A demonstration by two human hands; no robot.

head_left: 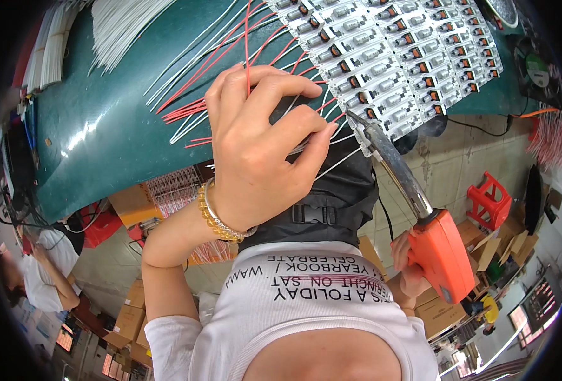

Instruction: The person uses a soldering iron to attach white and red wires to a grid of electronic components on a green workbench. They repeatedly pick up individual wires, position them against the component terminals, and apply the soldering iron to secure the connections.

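A panel of silver circuit boards (395,70), with rows of small black-and-orange parts, lies across the far right of the table. Thin red and white wires (189,95) run leftward from its left edge. My left hand (255,136) reaches over these wires, thumb and forefinger pinched on a wire (339,117) at the panel's near-left corner; the fingers partly hide it. Held in my right hand (404,257) is a red-handled soldering gun (446,254). Its dark metal tip meets the panel's near-left corner, close to my left fingertips.
Bundles of white wire (125,28) lie at the far left of the green tabletop (97,140). A red stool (489,200) stands on the floor at right. Cardboard boxes (128,317) are stacked below. Another person (49,267) sits at left. A dark fan (535,70) stands at the far right.
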